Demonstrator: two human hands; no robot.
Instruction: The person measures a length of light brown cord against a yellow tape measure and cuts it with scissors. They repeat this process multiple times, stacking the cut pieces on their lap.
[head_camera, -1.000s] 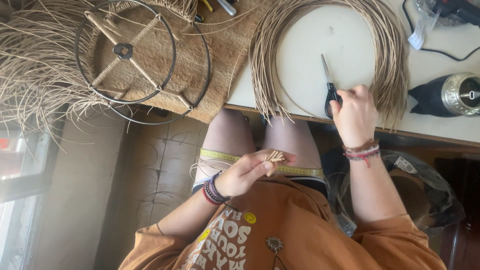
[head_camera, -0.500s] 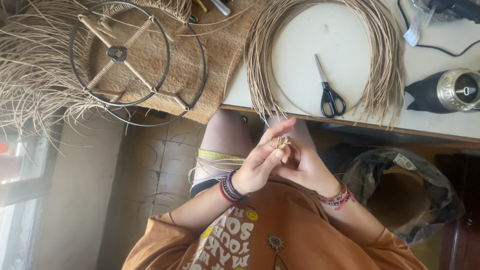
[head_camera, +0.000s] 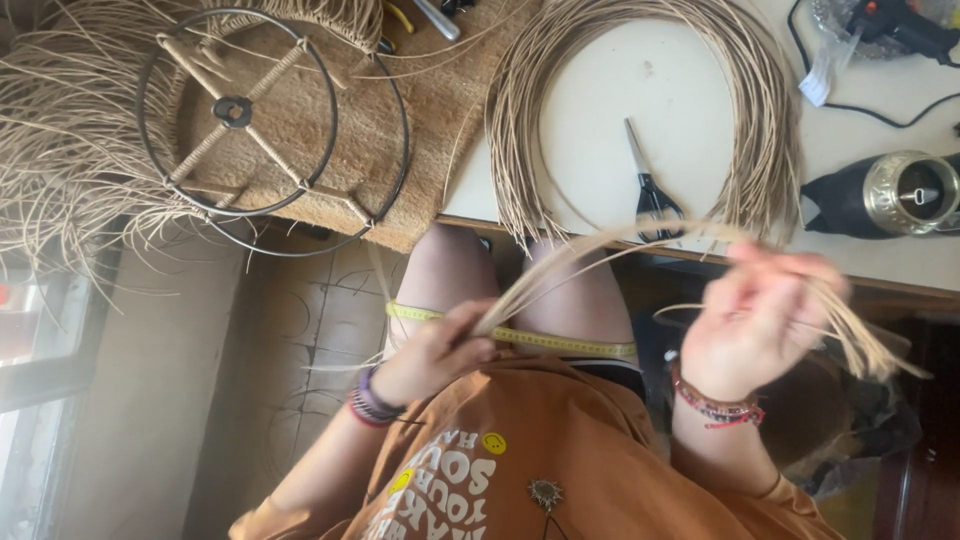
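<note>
Tan reeds (head_camera: 640, 245); black-handled scissors (head_camera: 652, 195); yellow tape measure (head_camera: 540, 340).

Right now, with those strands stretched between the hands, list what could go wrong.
1. The reed strands bend sharply between the left hand and the blurred right hand; they may kink or slip free.
2. Their loose ends fan out past the right hand and could tangle.
3. The scissors lie near the table edge, close to that sweep, and might get knocked off.

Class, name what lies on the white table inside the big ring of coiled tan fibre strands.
In the head view, black-handled scissors lie on the white table, inside the coiled tan fibre ring.
</note>
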